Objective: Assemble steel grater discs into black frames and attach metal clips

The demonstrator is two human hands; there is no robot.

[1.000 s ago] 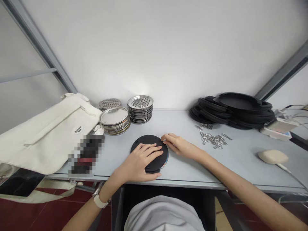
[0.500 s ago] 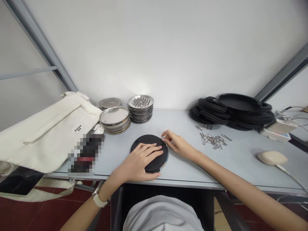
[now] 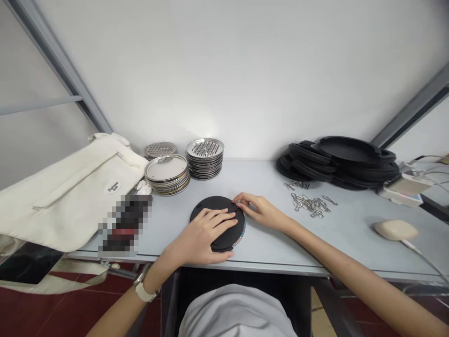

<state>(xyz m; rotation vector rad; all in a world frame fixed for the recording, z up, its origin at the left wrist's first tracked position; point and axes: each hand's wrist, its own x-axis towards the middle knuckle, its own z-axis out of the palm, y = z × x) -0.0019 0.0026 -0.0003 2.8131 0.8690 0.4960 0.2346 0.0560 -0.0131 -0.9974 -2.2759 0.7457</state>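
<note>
A round black disc [image 3: 212, 207] lies flat near the front edge of the grey table [image 3: 259, 182]. My left hand [image 3: 205, 233] rests flat on the disc with its fingers spread. My right hand [image 3: 257, 209] is at the disc's right rim, its fingertips pinched on a small metal ring that I can barely make out. A loose heap of metal rings and hooks [image 3: 310, 202] lies to the right of that hand.
Two stacks of metal discs [image 3: 167, 174] [image 3: 205, 158] stand at the back left, with a perforated one [image 3: 159, 150] behind. A pile of black discs [image 3: 340, 161] sits back right. A cream bag [image 3: 66, 192] lies left, a beige mouse [image 3: 395, 229] right.
My right hand has shifted slightly left along the disc's rim with its pinched fingertips. My left hand has stayed flat on the disc.
</note>
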